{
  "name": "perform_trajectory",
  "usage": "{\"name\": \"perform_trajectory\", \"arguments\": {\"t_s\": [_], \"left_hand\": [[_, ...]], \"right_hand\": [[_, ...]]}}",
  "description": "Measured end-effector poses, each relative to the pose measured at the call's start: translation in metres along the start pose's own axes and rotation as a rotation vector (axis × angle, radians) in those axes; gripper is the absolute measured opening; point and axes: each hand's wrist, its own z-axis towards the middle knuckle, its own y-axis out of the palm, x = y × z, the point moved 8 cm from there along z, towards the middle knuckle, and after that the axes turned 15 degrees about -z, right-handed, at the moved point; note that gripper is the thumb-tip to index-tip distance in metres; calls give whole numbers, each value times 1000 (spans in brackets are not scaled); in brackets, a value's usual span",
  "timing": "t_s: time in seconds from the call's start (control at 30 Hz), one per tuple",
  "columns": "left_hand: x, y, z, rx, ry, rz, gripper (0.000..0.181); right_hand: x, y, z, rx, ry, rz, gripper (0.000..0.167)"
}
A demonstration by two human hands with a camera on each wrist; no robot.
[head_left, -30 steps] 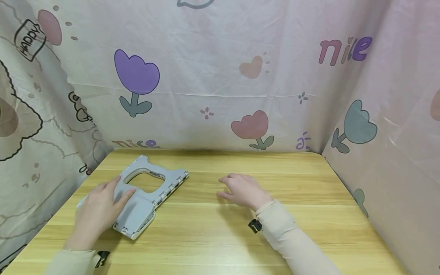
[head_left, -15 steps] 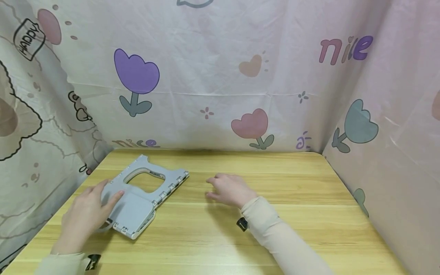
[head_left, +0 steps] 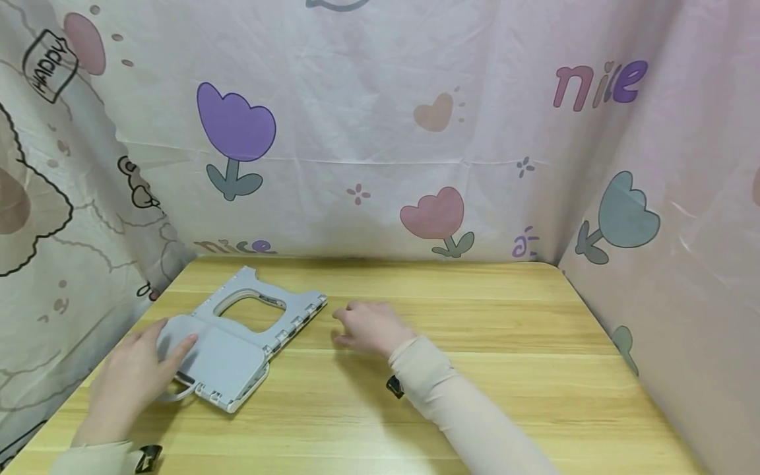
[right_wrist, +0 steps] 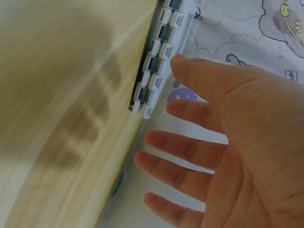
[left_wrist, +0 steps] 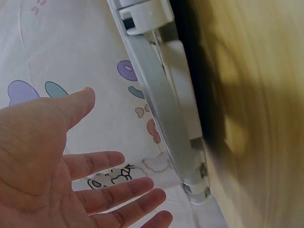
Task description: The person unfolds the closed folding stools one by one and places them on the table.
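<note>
A pale blue-grey folding step stool (head_left: pixel 228 363) lies folded flat on the left half of the table, its handle opening toward the back. My left hand (head_left: pixel 125 379) hovers by its near left end, covering part of the edge in the head view. The left wrist view shows that hand's fingers (left_wrist: pixel 111 192) spread, with a gap to the stool's side (left_wrist: pixel 161 104). To the right of the stool's hinged edge (right_wrist: pixel 154 61) is my right hand (head_left: pixel 371 326). Its fingers (right_wrist: pixel 180 142) are spread, relaxed and hold nothing.
The wood-grain table (head_left: pixel 505 396) extends under both hands. A printed curtain (head_left: pixel 332 119) with flowers and lettering hangs along the back and both sides. Each wrist carries a small black device (head_left: pixel 148 457).
My left hand has drawn back off the stool, to the left and toward me. My right hand has moved left, closer to the hinged edge. The stool has stayed in place.
</note>
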Motion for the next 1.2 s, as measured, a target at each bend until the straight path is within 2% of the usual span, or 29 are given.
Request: {"name": "perform_trajectory", "arguments": {"t_s": [0.3, 0.47, 0.6, 0.7, 0.9, 1.13, 1.2], "left_hand": [[-20, 2, 2, -19, -77, -3, 94], [-27, 3, 1, -49, -104, 12, 97], [-29, 5, 0, -81, -103, 24, 101], [-29, 5, 2, -93, -79, 30, 100], [-30, 8, 6, -156, -78, 30, 105], [-43, 14, 1, -280, -198, 28, 113], [-44, 16, 2, -302, -205, 29, 113]], "right_hand": [[-24, 3, 23, 22, -19, -18, 56], [-39, 7, 32, 11, -25, -39, 66], [-49, 9, 37, -2, -37, -68, 72], [-55, 11, 40, 7, -51, -92, 70], [-65, 16, 44, 5, -62, -99, 66], [-74, 18, 49, 8, -75, -117, 61], [-74, 17, 50, 14, -72, -123, 61]]}}
